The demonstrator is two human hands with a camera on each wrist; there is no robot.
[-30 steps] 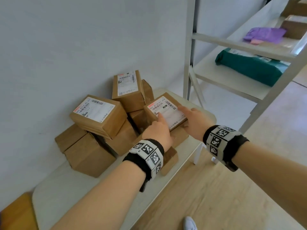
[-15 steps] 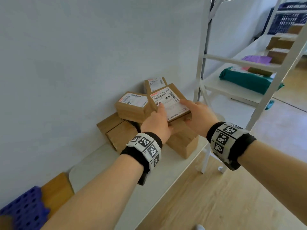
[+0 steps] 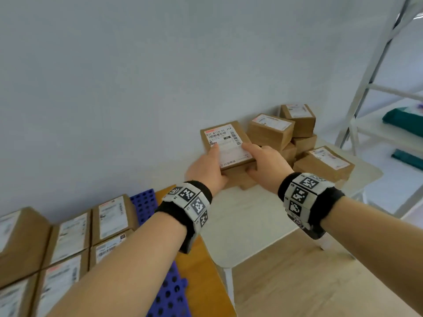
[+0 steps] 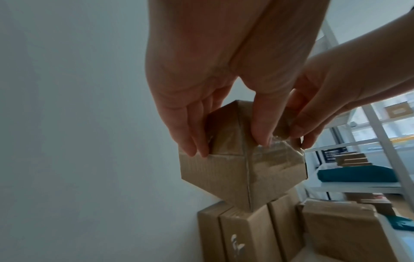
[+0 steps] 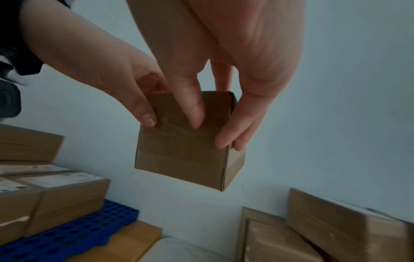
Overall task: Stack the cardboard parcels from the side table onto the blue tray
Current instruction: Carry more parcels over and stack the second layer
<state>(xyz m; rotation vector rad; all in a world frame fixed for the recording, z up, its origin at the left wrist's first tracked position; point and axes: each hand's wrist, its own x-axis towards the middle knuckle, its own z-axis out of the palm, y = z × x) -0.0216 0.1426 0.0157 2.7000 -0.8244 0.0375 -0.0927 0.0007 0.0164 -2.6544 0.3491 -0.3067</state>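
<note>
now blue tray [image 3: 143, 205] bears parcels [image 3: 112, 219]; hands [image 3: 209, 170] grip parcel [image 3: 225, 143].

Held parcel [image 3: 225, 143]: matt brown cardboard, glossy tape, paper label. Tray [image 3: 144, 203] at lower left: blue perforated plastic. Counter [image 3: 240, 225]: smooth, matt.

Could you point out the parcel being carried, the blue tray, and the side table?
held parcel [image 3: 225, 143]: head view, on its white label.
blue tray [image 3: 143, 205]: head view, on its bare perforated surface.
side table [image 3: 247, 216]: head view, on its bare top.
</note>
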